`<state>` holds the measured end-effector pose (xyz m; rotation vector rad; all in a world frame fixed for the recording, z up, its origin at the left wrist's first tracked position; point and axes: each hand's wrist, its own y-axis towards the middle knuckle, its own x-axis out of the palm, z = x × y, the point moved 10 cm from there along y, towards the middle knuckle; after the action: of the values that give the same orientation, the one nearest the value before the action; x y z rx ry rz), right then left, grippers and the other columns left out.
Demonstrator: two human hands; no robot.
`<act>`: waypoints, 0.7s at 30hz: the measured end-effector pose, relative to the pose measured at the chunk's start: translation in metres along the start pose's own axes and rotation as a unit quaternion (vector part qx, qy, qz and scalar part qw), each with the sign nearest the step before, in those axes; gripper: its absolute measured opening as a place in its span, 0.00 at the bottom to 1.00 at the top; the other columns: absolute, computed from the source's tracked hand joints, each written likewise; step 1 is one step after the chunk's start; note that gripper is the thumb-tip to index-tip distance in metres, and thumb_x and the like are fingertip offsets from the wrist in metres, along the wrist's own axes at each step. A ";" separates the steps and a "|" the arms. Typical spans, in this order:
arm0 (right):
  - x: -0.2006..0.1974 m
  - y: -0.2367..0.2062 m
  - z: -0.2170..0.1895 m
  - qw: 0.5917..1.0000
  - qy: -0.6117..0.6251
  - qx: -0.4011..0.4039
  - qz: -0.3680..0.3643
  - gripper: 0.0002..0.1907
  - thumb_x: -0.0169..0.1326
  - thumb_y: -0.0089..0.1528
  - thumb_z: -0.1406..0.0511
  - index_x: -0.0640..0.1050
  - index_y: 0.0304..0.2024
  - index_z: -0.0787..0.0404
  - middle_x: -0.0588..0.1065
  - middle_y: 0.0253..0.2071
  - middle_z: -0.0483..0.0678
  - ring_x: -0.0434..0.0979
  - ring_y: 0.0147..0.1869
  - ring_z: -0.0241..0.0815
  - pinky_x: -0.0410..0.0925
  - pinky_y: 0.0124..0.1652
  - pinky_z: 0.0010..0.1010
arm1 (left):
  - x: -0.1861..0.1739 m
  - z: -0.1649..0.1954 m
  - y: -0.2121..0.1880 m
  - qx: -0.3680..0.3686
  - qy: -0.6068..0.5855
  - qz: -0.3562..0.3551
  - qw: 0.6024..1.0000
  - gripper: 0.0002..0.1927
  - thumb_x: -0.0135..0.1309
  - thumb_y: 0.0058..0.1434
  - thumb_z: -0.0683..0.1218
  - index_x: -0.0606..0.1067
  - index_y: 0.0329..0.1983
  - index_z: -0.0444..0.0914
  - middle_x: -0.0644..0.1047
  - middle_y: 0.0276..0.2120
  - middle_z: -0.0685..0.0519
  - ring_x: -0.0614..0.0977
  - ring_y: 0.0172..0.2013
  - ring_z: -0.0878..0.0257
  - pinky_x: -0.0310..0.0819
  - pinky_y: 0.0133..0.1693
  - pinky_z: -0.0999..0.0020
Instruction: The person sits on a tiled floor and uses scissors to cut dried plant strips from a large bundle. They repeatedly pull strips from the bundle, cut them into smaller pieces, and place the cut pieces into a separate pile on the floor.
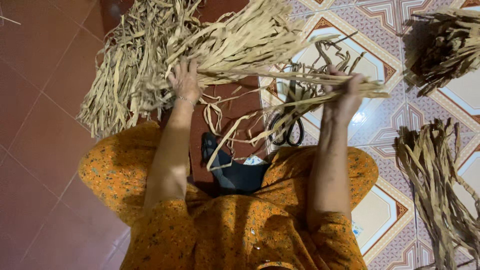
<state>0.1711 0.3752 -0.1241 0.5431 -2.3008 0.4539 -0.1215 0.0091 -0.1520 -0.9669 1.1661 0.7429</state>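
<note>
Big bundle of dried straw strips (220, 45) is up in front of me, above my lap, fanning out to the left over the red tile floor (35, 100). My left hand (185, 80) is pressed into the bundle's middle, fingers spread fairly wide and partly buried in the strips; can't tell if they close on anything. Thin bracelet (186, 101) on that wrist. My right hand (347, 95) is fisted tight around a thinner bunch of strips (320, 92) that runs across from the main bundle and pokes out past my knuckles to the right. Loose curly strips (225, 130) hang down between the two hands. Just behind them, black scissors (289, 131) lie on the patterned tile floor (380, 60). A dark foot-like shape (220, 160) sits between my knees; orange floral dress (240, 225) covers lap and arms. Two more straw piles well off to the right: one upper right (440, 45), one lower right (440, 190), both on the patterned tiles.
</note>
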 end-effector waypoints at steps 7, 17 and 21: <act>-0.097 0.017 -0.078 0.990 0.042 -0.068 0.119 0.13 0.50 0.70 0.57 0.73 0.41 0.62 0.78 0.33 0.54 0.84 0.40 0.50 0.78 0.53 0.54 | -0.022 -0.003 0.016 -0.002 0.039 -0.024 0.999 0.59 0.78 0.40 0.55 0.57 0.73 0.45 0.54 0.73 0.44 0.55 0.69 0.46 0.53 0.60 0.45; -0.191 0.042 -0.185 0.977 0.082 -0.141 0.135 0.16 0.53 0.72 0.57 0.73 0.36 0.61 0.76 0.29 0.51 0.75 0.31 0.46 0.71 0.37 0.40 | -0.030 0.009 0.021 0.004 0.083 -0.023 0.996 0.52 0.75 0.47 0.55 0.63 0.74 0.51 0.59 0.72 0.48 0.59 0.70 0.47 0.55 0.63 0.45; -0.223 0.034 -0.241 0.978 0.061 -0.122 0.158 0.15 0.53 0.73 0.57 0.73 0.37 0.61 0.75 0.29 0.50 0.73 0.29 0.43 0.69 0.35 0.37 | -0.024 -0.009 0.033 -0.017 0.099 -0.026 0.995 0.51 0.73 0.47 0.56 0.61 0.74 0.52 0.55 0.73 0.42 0.57 0.69 0.43 0.55 0.61 0.41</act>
<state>0.4360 0.5721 -0.1257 0.0278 -2.2865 0.3361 -0.1607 0.0149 -0.1375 -1.1149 1.2991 0.6366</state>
